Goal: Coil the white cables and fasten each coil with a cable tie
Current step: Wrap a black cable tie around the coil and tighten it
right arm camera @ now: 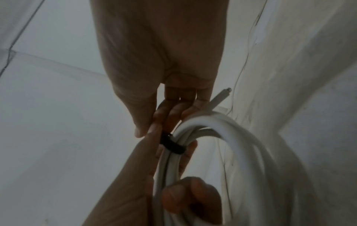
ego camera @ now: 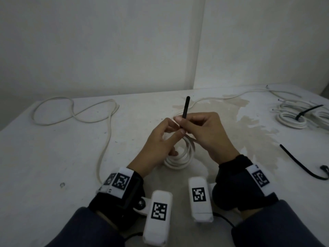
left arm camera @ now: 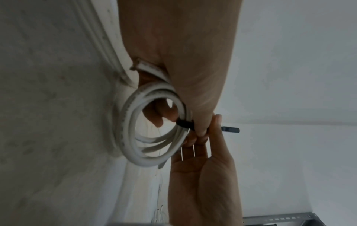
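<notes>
Head view, centre of frame: the left hand point(ego camera: 158, 143) holds the white coil point(ego camera: 179, 157) upright over the table point(ego camera: 53, 148), fingers curled round the bundle; in the right wrist view its lower fingers wrap the strands at the bottom of the frame. The right hand point(ego camera: 204, 132) pinches the black cable tie point(ego camera: 185, 111), whose free tail points up toward the wall. In the left wrist view the tie is already looped round the strands at mid-frame, close against them.

Risks, as judged:
- Strands sit unevenly inside the loop. A pull on the tail while the left-hand grip is loose could let one turn slip out, leaving it untied.
- The cut cable end at the coil's edge (right wrist view, upper right of centre) looks outside the band; it may spring free once released.
- A skewed pull could drag the band along the coil.

Still open: a loose cable point(ego camera: 74, 111) lies at left of the head view, uncoiled. A tied coil point(ego camera: 292, 118) sits at far right; a spare tie point(ego camera: 302, 164) lies at right edge.
</notes>
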Tool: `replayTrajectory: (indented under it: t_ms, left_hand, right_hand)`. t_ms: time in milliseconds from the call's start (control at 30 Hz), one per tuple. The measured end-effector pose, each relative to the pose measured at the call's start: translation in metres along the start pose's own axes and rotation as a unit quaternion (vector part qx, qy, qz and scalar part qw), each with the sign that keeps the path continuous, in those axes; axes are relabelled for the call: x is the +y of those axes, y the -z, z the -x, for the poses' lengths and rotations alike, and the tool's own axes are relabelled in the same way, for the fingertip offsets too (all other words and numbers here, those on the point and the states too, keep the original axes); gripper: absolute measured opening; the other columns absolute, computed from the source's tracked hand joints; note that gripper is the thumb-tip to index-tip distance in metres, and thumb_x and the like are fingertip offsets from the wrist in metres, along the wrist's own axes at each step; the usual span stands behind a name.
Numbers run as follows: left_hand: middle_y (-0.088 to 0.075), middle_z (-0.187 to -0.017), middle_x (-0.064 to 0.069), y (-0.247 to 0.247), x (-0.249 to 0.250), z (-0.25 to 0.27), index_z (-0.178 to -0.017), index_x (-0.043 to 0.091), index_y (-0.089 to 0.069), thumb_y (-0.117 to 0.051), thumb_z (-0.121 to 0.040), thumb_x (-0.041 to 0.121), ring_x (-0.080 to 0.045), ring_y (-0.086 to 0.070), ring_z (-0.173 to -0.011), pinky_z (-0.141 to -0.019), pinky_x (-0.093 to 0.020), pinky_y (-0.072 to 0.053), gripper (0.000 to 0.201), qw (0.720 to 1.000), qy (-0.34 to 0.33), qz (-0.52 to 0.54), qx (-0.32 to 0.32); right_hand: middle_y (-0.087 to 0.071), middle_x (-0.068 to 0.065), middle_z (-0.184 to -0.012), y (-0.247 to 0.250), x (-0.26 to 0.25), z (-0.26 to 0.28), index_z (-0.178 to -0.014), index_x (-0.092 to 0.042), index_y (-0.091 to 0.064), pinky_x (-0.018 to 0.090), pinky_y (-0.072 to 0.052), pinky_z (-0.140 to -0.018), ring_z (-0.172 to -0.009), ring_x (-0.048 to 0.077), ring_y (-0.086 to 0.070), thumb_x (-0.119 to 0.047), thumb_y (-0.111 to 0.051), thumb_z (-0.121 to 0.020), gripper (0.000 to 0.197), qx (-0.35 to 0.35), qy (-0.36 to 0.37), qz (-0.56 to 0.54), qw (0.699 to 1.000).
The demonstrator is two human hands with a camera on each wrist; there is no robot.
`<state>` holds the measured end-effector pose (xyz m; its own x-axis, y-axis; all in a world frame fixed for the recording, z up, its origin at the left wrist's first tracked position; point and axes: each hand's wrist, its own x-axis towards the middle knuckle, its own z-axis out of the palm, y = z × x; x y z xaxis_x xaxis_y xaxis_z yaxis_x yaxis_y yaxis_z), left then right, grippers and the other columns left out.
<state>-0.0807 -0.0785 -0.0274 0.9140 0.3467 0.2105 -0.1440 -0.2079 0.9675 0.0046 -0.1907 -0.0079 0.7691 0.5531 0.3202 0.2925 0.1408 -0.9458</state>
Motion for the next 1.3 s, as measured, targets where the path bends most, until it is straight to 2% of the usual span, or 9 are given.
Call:
replayTrajectory:
  t_ms: [167,367,533,700,867,933,1033,1133,1300]
  left_hand:
    - [-0.057,-0.076,-0.001,0.0,0.005,-0.002,-0.072,0.01,-0.051,-0.059,-0.093,0.017,-0.002,-0.042,-0.042,-0.041,-0.024,-0.038,0.024,0.999,-0.02,-0.024,-0.028]
    - [-0.047,-0.06,0.006,-0.003,0.007,-0.002,-0.068,0.01,-0.044,-0.058,-0.093,0.013,-0.004,-0.033,-0.039,-0.04,-0.019,-0.031,0.029,0.998,0.001,0.037,-0.049]
    - [-0.04,-0.058,0.002,-0.008,0.001,0.002,-0.066,0.015,-0.042,-0.06,-0.092,0.025,-0.008,-0.029,-0.041,-0.041,-0.021,-0.03,0.034,0.995,0.065,0.073,-0.018]
    - [-0.05,-0.067,0.0,-0.008,0.001,0.001,-0.084,0.004,-0.058,-0.067,-0.087,0.02,-0.007,-0.046,-0.055,-0.045,-0.021,-0.038,0.019,0.999,-0.007,-0.028,0.023]
    - [-0.053,-0.073,-0.001,-0.013,0.008,0.001,-0.077,0.003,-0.054,-0.068,-0.087,0.014,-0.004,-0.048,-0.056,-0.043,-0.022,-0.039,0.02,0.999,0.0,-0.029,0.013]
    - [-0.056,-0.07,-0.001,-0.012,0.011,0.003,-0.075,0.003,-0.054,-0.067,-0.087,0.012,0.001,-0.047,-0.049,-0.042,-0.022,-0.038,0.021,1.0,0.01,-0.03,0.001]
    - [-0.053,-0.064,-0.005,-0.012,0.016,0.004,-0.065,0.008,-0.049,-0.062,-0.091,0.018,-0.001,-0.04,-0.039,-0.039,-0.021,-0.035,0.03,0.999,0.027,-0.025,-0.007]
    - [-0.051,-0.064,-0.007,-0.02,0.023,-0.001,-0.064,0.01,-0.048,-0.062,-0.091,0.017,-0.003,-0.037,-0.036,-0.037,-0.019,-0.035,0.032,0.999,0.041,-0.027,-0.013]
    - [-0.053,-0.068,-0.005,-0.043,0.043,-0.015,-0.067,0.01,-0.05,-0.065,-0.089,0.018,0.0,-0.04,-0.039,-0.04,-0.017,-0.036,0.028,0.997,0.036,-0.049,-0.041]
  right_hand:
    - [-0.074,0.013,-0.078,0.002,0.002,-0.003,-0.083,0.002,-0.076,0.03,-0.055,-0.071,-0.075,0.02,-0.071,-0.008,-0.072,-0.083,0.011,0.044,0.024,0.027,0.998]
    - [-0.062,0.003,-0.053,0.0,0.003,-0.002,-0.069,0.004,-0.071,0.012,-0.042,-0.049,-0.046,0.003,-0.055,-0.002,-0.07,-0.083,0.014,0.074,-0.02,-0.016,0.997]
    - [-0.063,-0.001,-0.055,-0.001,0.004,-0.001,-0.065,-0.004,-0.07,0.024,-0.044,-0.058,-0.055,0.011,-0.056,-0.006,-0.07,-0.084,0.019,0.024,-0.063,-0.048,0.997]
    - [-0.065,0.007,-0.058,-0.003,0.003,-0.002,-0.066,-0.001,-0.071,0.02,-0.046,-0.056,-0.052,0.009,-0.059,-0.007,-0.071,-0.083,0.019,0.06,-0.038,0.0,0.998]
    - [-0.071,0.014,-0.065,0.001,0.009,-0.007,-0.061,-0.006,-0.074,0.041,-0.056,-0.069,-0.064,0.022,-0.066,-0.012,-0.077,-0.077,0.017,0.108,-0.059,0.041,0.992]
    - [-0.069,0.016,-0.062,0.001,0.007,-0.005,-0.056,-0.005,-0.072,0.037,-0.052,-0.064,-0.06,0.02,-0.063,-0.011,-0.077,-0.075,0.021,0.096,-0.074,0.043,0.992]
    - [-0.063,0.003,-0.05,0.005,0.0,-0.003,-0.045,-0.015,-0.066,0.029,-0.052,-0.063,-0.054,0.014,-0.06,-0.009,-0.077,-0.075,0.032,0.075,-0.087,0.058,0.992]
    - [-0.059,-0.004,-0.045,0.018,-0.009,-0.002,-0.041,-0.019,-0.061,0.02,-0.046,-0.053,-0.048,0.009,-0.057,-0.007,-0.076,-0.076,0.04,0.067,-0.089,0.064,0.992]
    - [-0.059,0.001,-0.053,0.047,-0.028,0.004,-0.059,-0.006,-0.066,0.014,-0.041,-0.049,-0.045,0.005,-0.054,-0.005,-0.073,-0.08,0.022,0.083,-0.118,0.008,0.99]
